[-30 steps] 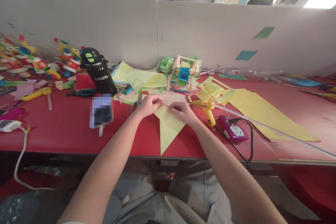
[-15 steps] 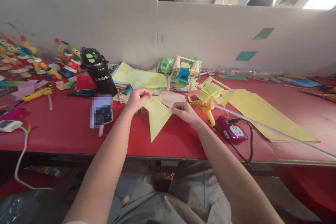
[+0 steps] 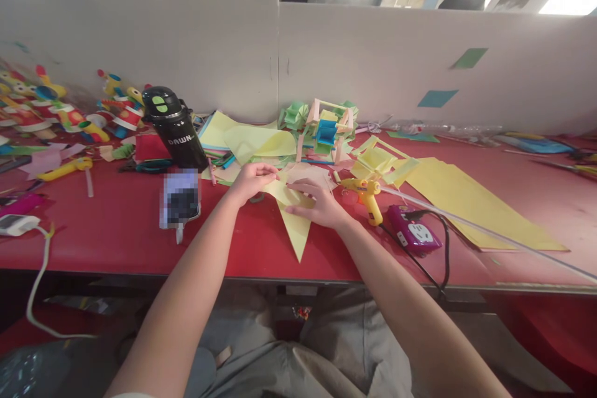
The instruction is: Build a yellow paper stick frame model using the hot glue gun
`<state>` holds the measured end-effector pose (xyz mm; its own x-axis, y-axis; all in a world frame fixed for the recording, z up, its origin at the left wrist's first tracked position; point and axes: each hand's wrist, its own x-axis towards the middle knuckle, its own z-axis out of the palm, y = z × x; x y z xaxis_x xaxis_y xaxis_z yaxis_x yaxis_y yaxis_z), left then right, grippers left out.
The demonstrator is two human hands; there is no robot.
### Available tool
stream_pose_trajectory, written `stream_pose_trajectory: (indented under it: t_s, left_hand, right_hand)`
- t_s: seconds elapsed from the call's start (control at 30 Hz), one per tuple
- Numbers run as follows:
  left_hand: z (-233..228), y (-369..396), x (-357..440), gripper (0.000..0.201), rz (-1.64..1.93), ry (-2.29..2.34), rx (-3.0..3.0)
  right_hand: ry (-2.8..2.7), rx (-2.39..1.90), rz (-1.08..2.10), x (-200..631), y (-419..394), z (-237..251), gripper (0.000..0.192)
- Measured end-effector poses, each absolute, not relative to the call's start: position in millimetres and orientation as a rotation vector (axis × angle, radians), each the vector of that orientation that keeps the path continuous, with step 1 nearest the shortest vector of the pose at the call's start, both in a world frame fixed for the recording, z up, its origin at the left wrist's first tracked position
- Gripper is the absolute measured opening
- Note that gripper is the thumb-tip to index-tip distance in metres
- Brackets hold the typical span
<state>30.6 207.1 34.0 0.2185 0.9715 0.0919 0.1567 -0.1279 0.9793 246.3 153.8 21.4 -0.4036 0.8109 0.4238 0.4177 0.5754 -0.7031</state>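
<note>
A pale yellow sheet of paper [image 3: 295,233] is between my hands at the middle of the red table, its narrow point hanging toward the front edge. My left hand [image 3: 252,184] pinches its upper left corner. On the right side, my right hand [image 3: 321,202] has its fingers and thumb on the paper, bending that side over; the thumb is lower than the fingers. Pink paper [image 3: 310,173] lies just behind. A yellow hot glue gun [image 3: 366,194] rests to the right of my right hand, close to a small yellow paper wheel on a stick frame [image 3: 375,160].
A black bottle [image 3: 175,130] and a phone on a stand [image 3: 181,202] are at left. Behind are yellow sheets [image 3: 256,140] and a stick frame with a blue paper wheel [image 3: 326,132]. At right are a purple power socket [image 3: 414,230] and large yellow sheets [image 3: 471,205].
My right hand has moved over the paper and spread its fingers, folding the right side inward. The paper's lower point has swung to the right. My left hand has shifted slightly right.
</note>
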Motion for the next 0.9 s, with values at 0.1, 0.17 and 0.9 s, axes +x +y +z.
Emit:
stream_pose_trajectory:
  t_s: [0.1,0.17,0.9]
  left_hand:
    - [38,204,35,0.019,1.040,1.123,1.356]
    - [40,204,37,0.020,1.037,1.127,1.251]
    - [21,195,54,0.035,0.353,1.447,2.501]
  right_hand:
    - [-2.070,-0.986,0.638,245,153,20,0.046]
    - [-2.037,-1.050,0.656,245,153,20,0.034]
    - [-1.742,-1.288,0.738,248,169,4,0.017]
